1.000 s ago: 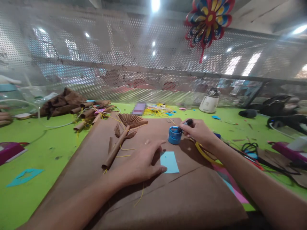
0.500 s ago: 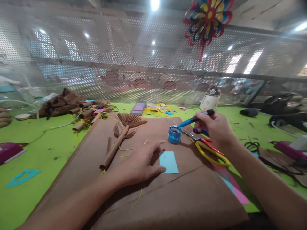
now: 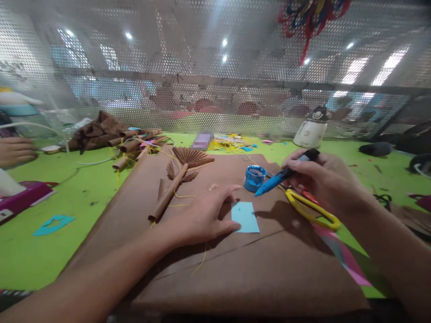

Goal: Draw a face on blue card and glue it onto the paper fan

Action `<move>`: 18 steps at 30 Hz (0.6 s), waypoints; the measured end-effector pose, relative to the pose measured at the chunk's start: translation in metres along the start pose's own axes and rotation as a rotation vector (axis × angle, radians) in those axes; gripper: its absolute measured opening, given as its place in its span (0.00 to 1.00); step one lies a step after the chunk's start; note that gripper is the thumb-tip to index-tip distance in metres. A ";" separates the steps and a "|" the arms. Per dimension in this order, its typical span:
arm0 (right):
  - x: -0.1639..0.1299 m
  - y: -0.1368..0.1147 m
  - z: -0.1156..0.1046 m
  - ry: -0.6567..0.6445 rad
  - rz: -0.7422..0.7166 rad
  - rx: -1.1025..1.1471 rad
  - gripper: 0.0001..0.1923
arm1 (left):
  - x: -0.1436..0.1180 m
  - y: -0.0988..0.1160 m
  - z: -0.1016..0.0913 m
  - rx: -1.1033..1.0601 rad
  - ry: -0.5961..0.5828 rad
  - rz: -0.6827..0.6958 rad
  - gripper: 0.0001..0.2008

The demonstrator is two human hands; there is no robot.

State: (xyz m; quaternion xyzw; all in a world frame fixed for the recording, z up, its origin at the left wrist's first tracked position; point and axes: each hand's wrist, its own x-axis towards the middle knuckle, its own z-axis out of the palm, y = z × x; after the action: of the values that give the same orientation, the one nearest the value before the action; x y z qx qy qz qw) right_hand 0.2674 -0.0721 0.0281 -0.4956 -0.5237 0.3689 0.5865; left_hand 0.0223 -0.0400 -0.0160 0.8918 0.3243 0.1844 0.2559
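Right hand (image 3: 319, 179) pinching a paint-loaded brush (image 3: 281, 178) right of centre, above the blue card (image 3: 245, 217) pinned flat at centre by left hand (image 3: 205, 218) fingertips; risk of drips on brown paper (image 3: 235, 264) or knocking the open paint pot (image 3: 254, 177).

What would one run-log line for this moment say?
left hand: pressing small light-blue paper card onto brown kraft sheet | right hand: holding blue-tipped brush | round blue paint pot: open

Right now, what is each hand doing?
Left hand: open, fingers pressing the edge of the blue paper card.
Right hand: closed on the blue-tipped brush.
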 end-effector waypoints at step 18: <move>-0.011 0.007 0.009 -0.295 -0.117 -0.438 0.06 | 0.002 -0.005 0.003 -0.011 -0.001 0.006 0.33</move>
State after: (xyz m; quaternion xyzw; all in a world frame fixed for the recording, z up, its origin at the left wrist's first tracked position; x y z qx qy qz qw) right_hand 0.2576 -0.0792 0.0187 -0.5203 -0.6987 0.2804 0.4030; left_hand 0.0225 -0.0369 -0.0204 0.8915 0.3206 0.1863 0.2603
